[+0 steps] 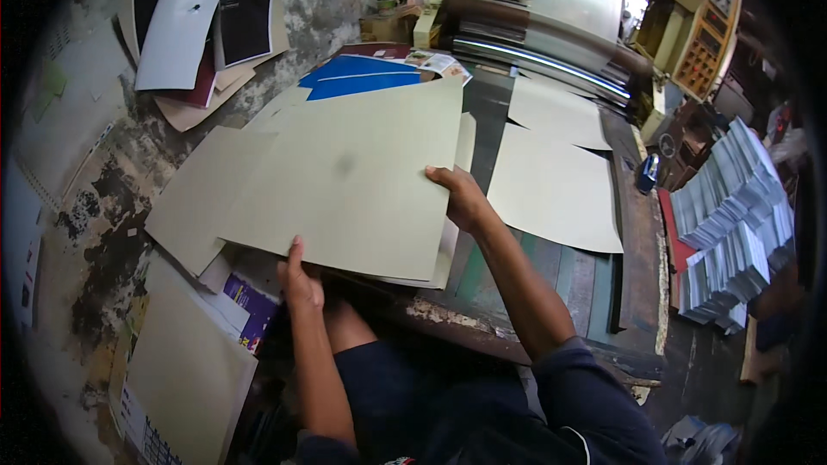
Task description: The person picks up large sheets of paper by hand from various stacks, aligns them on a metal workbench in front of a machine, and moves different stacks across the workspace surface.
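Note:
A large beige cardboard sheet is held flat in front of me, over a stack of similar sheets. My left hand grips its near edge, thumb on top. My right hand holds its right edge, fingers curled around it. More beige sheets fan out beneath it on the left. Two further beige sheets lie on the worn wooden table to the right, leading toward a machine.
A roller machine with an orange keypad panel stands at the back right. Blue sheets lie behind the stack. Stacks of grey printed bundles sit at right. Dark and white boards lean at back left.

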A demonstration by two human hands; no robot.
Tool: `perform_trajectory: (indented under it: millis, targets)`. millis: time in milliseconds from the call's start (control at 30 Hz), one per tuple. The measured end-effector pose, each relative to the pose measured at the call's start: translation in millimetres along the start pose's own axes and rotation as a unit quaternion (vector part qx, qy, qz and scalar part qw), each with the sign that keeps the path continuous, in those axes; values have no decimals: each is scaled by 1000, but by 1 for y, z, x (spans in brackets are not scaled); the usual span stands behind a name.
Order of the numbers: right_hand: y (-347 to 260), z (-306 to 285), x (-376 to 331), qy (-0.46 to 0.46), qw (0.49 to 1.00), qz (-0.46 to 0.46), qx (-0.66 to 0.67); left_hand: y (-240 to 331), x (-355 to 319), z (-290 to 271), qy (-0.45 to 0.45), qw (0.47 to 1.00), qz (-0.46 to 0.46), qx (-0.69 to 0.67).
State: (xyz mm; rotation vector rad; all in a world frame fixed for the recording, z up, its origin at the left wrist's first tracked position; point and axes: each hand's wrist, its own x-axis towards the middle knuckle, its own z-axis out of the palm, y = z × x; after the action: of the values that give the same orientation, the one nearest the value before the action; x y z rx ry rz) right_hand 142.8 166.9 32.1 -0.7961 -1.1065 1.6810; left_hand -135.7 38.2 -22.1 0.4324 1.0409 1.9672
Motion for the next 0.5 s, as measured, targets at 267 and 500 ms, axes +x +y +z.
perform_trajectory:
  millis: [267,500]
  targets:
    - [41,-72,20,48,996,78,-22,-40,12,10,-10,992,-76,98]
    - [-16,-62,-49,93,939,119,-309,42,-77,90,-93,966,177,165]
